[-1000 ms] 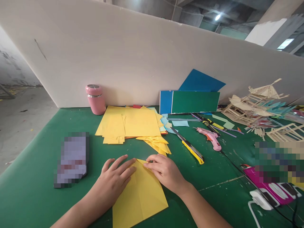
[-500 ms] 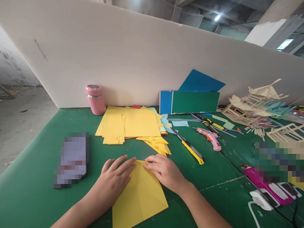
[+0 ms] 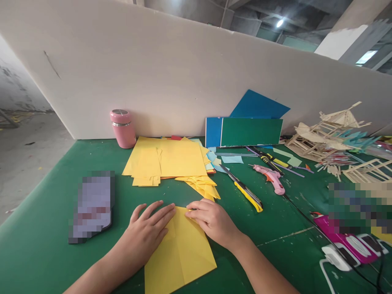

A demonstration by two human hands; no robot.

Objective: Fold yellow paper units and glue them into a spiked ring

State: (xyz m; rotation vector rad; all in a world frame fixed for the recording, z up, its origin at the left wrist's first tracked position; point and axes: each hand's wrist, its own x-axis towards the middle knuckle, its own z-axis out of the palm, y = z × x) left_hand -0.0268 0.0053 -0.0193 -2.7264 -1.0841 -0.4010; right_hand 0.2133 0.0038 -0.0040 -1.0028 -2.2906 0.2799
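A yellow sheet of paper (image 3: 180, 253) lies in front of me on the green table, with a crease running down its middle and its far end narrowed. My left hand (image 3: 150, 226) rests flat over the sheet's left side, fingers stretched toward the far edge. At the far right corner, my right hand (image 3: 211, 220) has its thumb and fingers pinched together on the paper's edge. Just beyond the hands are several folded yellow paper pieces (image 3: 200, 188) and a stack of yellow sheets (image 3: 183, 157).
A blurred phone-like object (image 3: 93, 206) lies left, a pink flask (image 3: 123, 130) behind. To the right are a yellow utility knife (image 3: 245, 192), a pink glue gun (image 3: 271, 177) with its cord, a magenta power strip (image 3: 349, 239) and wooden stick models (image 3: 321, 139).
The small raised flap at the sheet's far edge, between my hands, now looks flatter. Both hands stay almost in the same place.
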